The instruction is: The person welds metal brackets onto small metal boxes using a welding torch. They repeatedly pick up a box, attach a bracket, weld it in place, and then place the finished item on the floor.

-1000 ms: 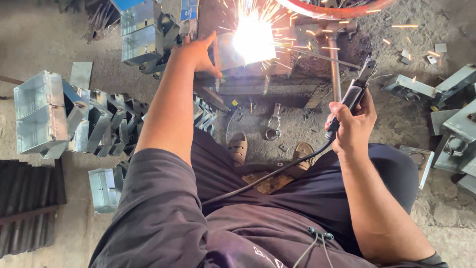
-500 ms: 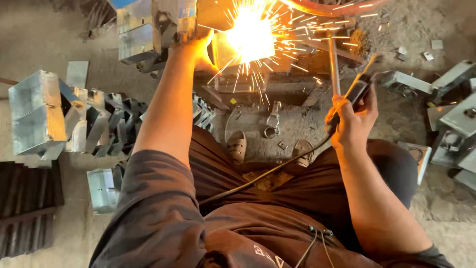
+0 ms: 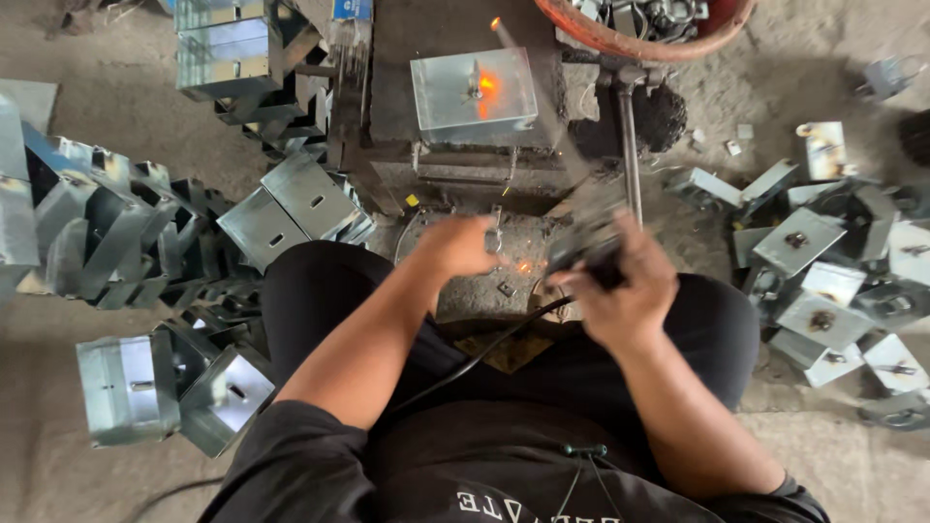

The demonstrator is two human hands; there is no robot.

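Observation:
A shiny sheet-metal box (image 3: 474, 95) sits on a dark work block, with a spot on its top face still glowing orange. My right hand (image 3: 620, 281) grips a black welding electrode holder (image 3: 585, 254); its thin rod slants up toward the box, blurred by motion. A black cable runs from the holder down across my lap. My left hand (image 3: 455, 247) hovers low in front of the block, fingers loosely curled, holding nothing.
Stacks of folded galvanised brackets (image 3: 116, 223) crowd the left floor, with more boxes (image 3: 228, 48) at the top left. Welded plates with bolts (image 3: 833, 271) lie scattered on the right. A rusty round tub (image 3: 639, 39) of parts stands beyond, beside an upright steel bar (image 3: 630, 155).
The bright arc and sparks have stopped, leaving a glowing spot. My left hand has come back from the box toward my lap. My right hand has pulled the holder nearer.

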